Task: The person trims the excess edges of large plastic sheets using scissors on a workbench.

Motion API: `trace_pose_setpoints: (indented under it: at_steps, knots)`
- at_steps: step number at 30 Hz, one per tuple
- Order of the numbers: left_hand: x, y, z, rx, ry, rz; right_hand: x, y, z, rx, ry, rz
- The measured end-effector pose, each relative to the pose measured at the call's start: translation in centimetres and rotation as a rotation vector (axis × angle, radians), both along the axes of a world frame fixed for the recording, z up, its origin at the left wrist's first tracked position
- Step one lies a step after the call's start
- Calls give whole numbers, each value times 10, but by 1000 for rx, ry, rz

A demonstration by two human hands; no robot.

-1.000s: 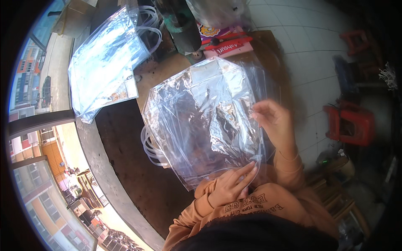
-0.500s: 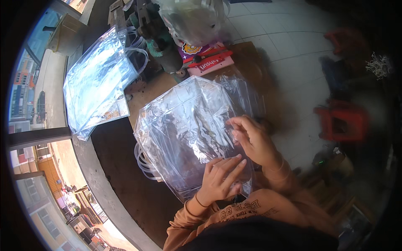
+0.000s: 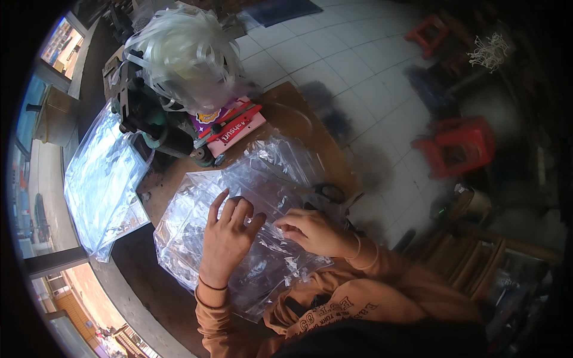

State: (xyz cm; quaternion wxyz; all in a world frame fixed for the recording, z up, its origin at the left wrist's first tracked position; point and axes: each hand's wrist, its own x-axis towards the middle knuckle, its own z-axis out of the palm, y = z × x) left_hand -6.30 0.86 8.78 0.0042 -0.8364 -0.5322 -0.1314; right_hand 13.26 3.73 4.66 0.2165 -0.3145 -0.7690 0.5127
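Note:
A crumpled clear plastic bag [image 3: 194,206] lies across the table in front of me, its glossy film catching the light. Over its middle hovers or rests my left hand [image 3: 228,232], back upward, with its fingers apart and partly bent. Close to its right, my right hand [image 3: 316,231] has its fingertips pinched together on the clear film. More clear plastic [image 3: 289,156] spreads behind the bag, toward the far right of the tabletop.
A stack of clear plastic bags [image 3: 106,179] lies at the left. Beyond stand a dark green machine [image 3: 161,128], a bundle of whitish strips [image 3: 185,53] and a pink box [image 3: 239,134] with a red-handled tool [image 3: 242,113] on it. A red stool [image 3: 456,149] stands on the tiled floor.
My view has shifted, bringing more of the strips into sight. My left hand has moved up and left over the bag. The looped handles at the bag's left side no longer show.

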Motion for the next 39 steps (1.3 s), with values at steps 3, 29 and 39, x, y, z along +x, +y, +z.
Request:
trace_pose_setpoints:
  at_steps: [3,29,39]
  knots:
    - [-3,9,-8,-28,-85,12,10,-4,-9,33,-22,-62]
    - [5,16,-31,-254,-396,-127,46,18,-14,390,-205,-405]
    - [4,15,-38,-268,-458,-125,48,0,-26,500,-539,-227]
